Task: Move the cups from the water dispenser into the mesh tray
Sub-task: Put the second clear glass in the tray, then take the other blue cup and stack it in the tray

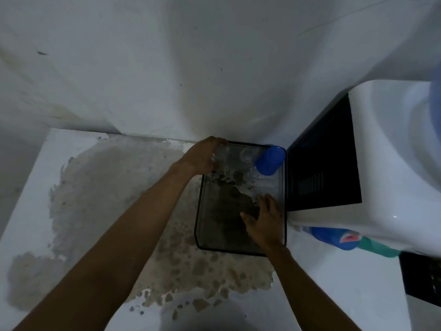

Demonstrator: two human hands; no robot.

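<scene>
Cups come first: my left hand [205, 156] is wrapped around a clear see-through glass cup [220, 155] and is setting it down at the far end of the black wire mesh tray [199, 211]. Just past my fingers to the right sits another clear glass cup [248, 155], and next to that a round blue plastic cup [270, 161], both already in the tray. My right hand [263, 222] is flat and open, holding nothing, pressing on the tray's near end (I think it keeps the tray from sliding). Right beside that hand stands the big white water dispenser [381, 175]. I think this step is putting a cup down. Next I should let go gently so the glass stands up, then reach back to the dispenser for more, though I can't see any cups left there.
</scene>
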